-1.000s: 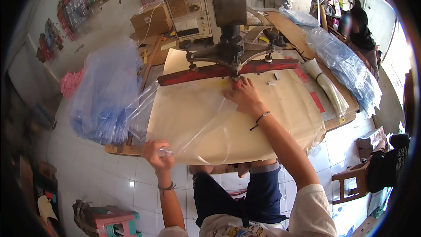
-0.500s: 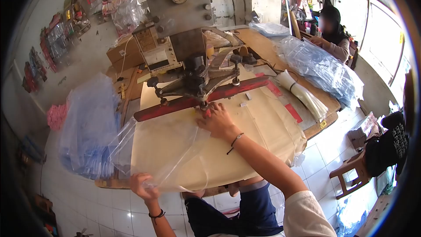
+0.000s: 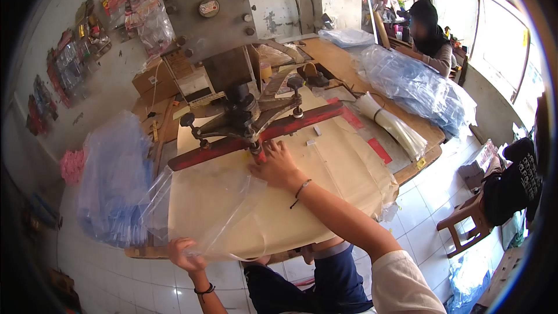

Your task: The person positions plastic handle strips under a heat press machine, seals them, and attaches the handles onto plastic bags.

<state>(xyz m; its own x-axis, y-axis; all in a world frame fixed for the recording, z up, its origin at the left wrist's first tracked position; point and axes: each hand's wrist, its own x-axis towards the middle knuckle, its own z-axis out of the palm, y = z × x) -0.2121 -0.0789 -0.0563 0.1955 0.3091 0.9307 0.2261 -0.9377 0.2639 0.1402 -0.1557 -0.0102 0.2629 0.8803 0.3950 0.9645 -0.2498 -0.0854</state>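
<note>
Clear plastic film [image 3: 218, 212] lies over the tan sheet [image 3: 308, 197] on the table. My left hand [image 3: 186, 254] is closed on the film's near left corner, at the table's front edge. Just in front of the long red bar [image 3: 308, 117] of the press, my right hand [image 3: 276, 166] rests on the film, its fingers beside the red piece at the bar's middle. What its fingertips hold, if anything, is hidden. Two small light blocks [image 3: 311, 143] lie on the tan sheet to the right.
Bluish plastic bags [image 3: 113, 180] are heaped at the left. At the right are a tied bundle of pale strips [image 3: 390, 125] and more plastic [image 3: 415, 84]. Another person [image 3: 430, 35] sits at the back right. A brown stool [image 3: 468, 224] stands at the lower right.
The view has swung to the right and up, so the press and table sit further left. Both hands keep much the same places on the film and beside the bar.
</note>
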